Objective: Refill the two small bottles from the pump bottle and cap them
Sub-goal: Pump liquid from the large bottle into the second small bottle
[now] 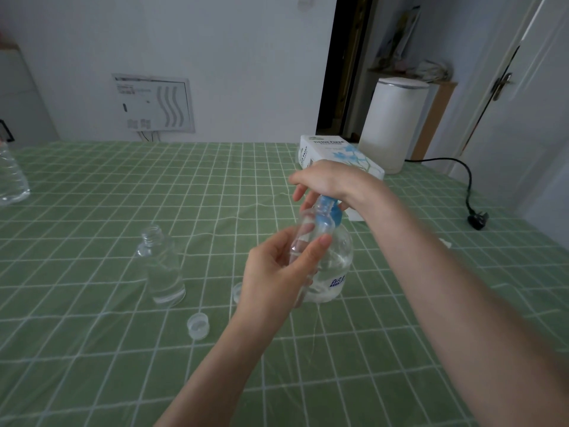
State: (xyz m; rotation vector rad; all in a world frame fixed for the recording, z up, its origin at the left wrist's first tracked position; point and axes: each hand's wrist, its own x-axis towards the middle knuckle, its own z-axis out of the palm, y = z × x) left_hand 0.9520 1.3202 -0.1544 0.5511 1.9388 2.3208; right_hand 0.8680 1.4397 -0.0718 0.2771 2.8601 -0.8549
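Head view: on the green-checked bench (92, 365), the left hand (277, 272) has its grip pinching a small clear bottle (303, 232), which is tilted with its mouth at the blue pump head (326, 218) of the pump bottle (335, 266) just behind. The right hand (329, 183) lies palm-down on that pump head, its grip loosely spread. To the left a second small bottle (163, 266) stands uncapped, and two caps (198, 325) lie to its right.

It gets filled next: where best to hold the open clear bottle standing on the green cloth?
Probably grip the small clear plastic bottle round its straight body, from the left; it stands upright, and its open threaded neck must stay free.
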